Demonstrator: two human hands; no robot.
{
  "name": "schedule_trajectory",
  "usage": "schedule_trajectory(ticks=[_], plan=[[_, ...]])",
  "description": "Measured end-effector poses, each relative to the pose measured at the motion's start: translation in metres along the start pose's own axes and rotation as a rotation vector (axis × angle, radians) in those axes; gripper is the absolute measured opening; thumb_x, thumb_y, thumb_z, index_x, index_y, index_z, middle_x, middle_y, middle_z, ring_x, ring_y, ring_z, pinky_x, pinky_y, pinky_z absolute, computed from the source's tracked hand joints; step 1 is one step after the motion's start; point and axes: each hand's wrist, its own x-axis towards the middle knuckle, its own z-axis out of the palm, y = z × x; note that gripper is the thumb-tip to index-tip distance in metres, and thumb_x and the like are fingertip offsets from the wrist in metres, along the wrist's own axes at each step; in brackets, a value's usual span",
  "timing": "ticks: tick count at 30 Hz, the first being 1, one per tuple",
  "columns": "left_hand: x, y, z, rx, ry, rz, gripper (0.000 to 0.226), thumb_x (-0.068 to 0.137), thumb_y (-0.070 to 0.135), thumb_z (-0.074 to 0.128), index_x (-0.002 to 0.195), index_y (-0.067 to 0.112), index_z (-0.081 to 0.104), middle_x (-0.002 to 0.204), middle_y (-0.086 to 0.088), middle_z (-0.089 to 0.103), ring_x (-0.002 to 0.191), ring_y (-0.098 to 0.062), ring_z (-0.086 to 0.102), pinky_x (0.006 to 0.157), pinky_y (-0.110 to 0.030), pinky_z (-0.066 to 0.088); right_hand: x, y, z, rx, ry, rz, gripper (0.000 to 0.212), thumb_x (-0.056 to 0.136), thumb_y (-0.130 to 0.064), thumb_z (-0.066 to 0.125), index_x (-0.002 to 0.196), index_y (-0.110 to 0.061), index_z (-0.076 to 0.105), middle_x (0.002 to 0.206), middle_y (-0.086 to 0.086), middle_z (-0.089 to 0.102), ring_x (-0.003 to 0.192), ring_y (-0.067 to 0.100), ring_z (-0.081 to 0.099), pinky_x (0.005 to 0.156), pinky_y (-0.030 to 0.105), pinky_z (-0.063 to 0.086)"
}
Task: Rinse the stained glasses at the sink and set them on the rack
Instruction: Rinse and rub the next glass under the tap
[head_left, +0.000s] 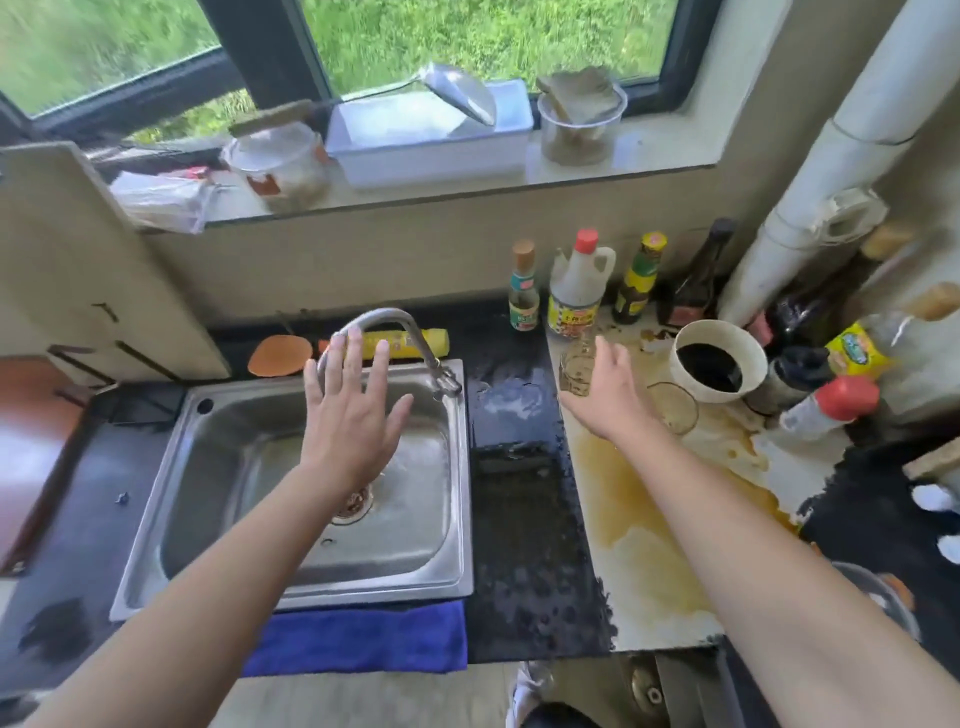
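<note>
The left forearm enters from the lower left edge and reaches over the steel sink (291, 584). The left hand (353, 415) is palm down, its fingers (355, 358) straight and spread wide, holding nothing. The fingertips overlap the curved faucet (400, 318), and whether they touch it cannot be told. The wrist covers part of the drain. A blue cloth (363, 642) hangs over the front edge of the table (519, 519) just below the sink.

The right forearm comes in from the lower right corner, crossing a brown stain (618, 493) on the pale part of the table. The right hand (610, 397) is seen from the back, its fingers loosely extended and slightly apart, gripping nothing. Just beside it on the left stands a small glass (575, 370), blurred and partly hidden by the hand, so contact cannot be judged. A second glass (674, 408) sits just right of the hand, its outline faint. Next to that is a white cup (727, 338) of dark liquid, with sauce bottles (574, 291) behind it.
</note>
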Motion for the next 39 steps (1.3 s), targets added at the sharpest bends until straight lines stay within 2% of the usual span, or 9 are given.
schedule_trajectory(ticks=[2,4,9,15,20,23,27,30,39], plan=[[0.008,-0.014,0.009,0.007,0.015,-0.024,0.071,0.102,0.047,0.041,0.156,0.005,0.026,0.167,-0.020,0.009,0.154,-0.037,0.007,0.119,-0.064,0.016,0.027,-0.007,0.011,0.010,-0.053,0.061,0.110,0.087,-0.047,0.074,0.162,-0.020,-0.002,0.169,0.012,0.005,0.151,0.036,0.025,0.115,0.050,0.034],[0.007,-0.026,0.015,0.039,0.038,0.007,0.073,0.103,0.045,0.041,0.158,0.002,0.020,0.168,-0.017,0.004,0.155,-0.034,0.003,0.121,-0.060,0.017,0.043,-0.012,0.024,-0.007,-0.031,0.102,0.113,0.085,-0.048,0.076,0.161,-0.020,-0.003,0.168,0.013,0.008,0.147,0.038,0.032,0.109,0.049,0.041],[0.015,-0.042,0.016,-0.008,0.107,0.096,0.071,0.099,0.042,0.041,0.155,0.003,0.026,0.165,-0.016,0.022,0.152,-0.034,0.021,0.119,-0.055,0.026,0.048,-0.027,0.042,-0.019,0.070,0.208,0.098,0.080,-0.043,0.081,0.152,-0.009,0.024,0.150,0.019,0.025,0.125,0.041,0.051,0.095,0.043,0.049],[0.027,-0.077,0.024,-0.099,0.120,0.330,0.067,0.099,0.042,0.042,0.153,0.005,0.032,0.163,-0.015,0.025,0.147,-0.034,0.027,0.115,-0.060,0.032,0.003,-0.073,0.050,0.066,0.121,0.133,0.086,0.071,-0.047,0.084,0.140,-0.017,0.042,0.131,0.009,0.035,0.110,0.035,0.058,0.092,0.041,0.050],[0.027,-0.121,0.026,-0.236,0.035,0.498,0.070,0.101,0.044,0.039,0.159,0.012,0.017,0.167,-0.011,0.015,0.151,-0.029,0.023,0.121,-0.053,0.024,-0.057,-0.141,0.088,0.119,0.075,0.041,0.081,0.068,-0.050,0.081,0.137,-0.025,0.045,0.121,0.000,0.034,0.097,0.026,0.056,0.085,0.033,0.048],[0.027,-0.159,0.035,-0.206,-0.059,0.456,0.066,0.104,0.047,0.035,0.160,0.018,0.015,0.168,-0.012,0.013,0.154,-0.030,0.015,0.123,-0.050,0.019,-0.076,-0.178,0.123,0.126,-0.038,0.032,0.083,0.070,-0.044,0.082,0.142,-0.026,0.043,0.125,-0.001,0.033,0.100,0.024,0.057,0.085,0.030,0.044],[0.014,-0.211,0.056,0.017,-0.329,0.427,0.065,0.105,0.045,0.033,0.162,0.021,0.011,0.168,-0.015,-0.010,0.155,-0.033,-0.011,0.125,-0.053,0.007,-0.091,-0.216,0.167,0.154,-0.141,0.044,0.093,0.072,-0.045,0.081,0.150,-0.025,0.036,0.141,0.001,0.036,0.124,0.024,0.051,0.103,0.036,0.046],[0.004,-0.238,0.067,0.030,-0.417,0.423,0.066,0.105,0.046,0.033,0.162,0.022,0.009,0.168,-0.014,-0.012,0.155,-0.032,-0.013,0.124,-0.054,0.006,-0.094,-0.242,0.184,0.177,-0.150,0.027,0.098,0.070,-0.050,0.082,0.153,-0.024,0.034,0.146,0.003,0.041,0.132,0.025,0.046,0.110,0.039,0.042],[-0.011,-0.244,0.082,-0.230,-0.512,0.262,0.072,0.103,0.047,0.042,0.161,0.023,0.008,0.169,-0.007,-0.005,0.156,-0.027,-0.004,0.123,-0.047,0.015,-0.085,-0.276,0.186,0.272,0.066,0.008,0.068,0.071,-0.050,0.081,0.128,-0.026,0.053,0.128,-0.007,0.052,0.114,0.016,0.054,0.092,0.031,0.045]])
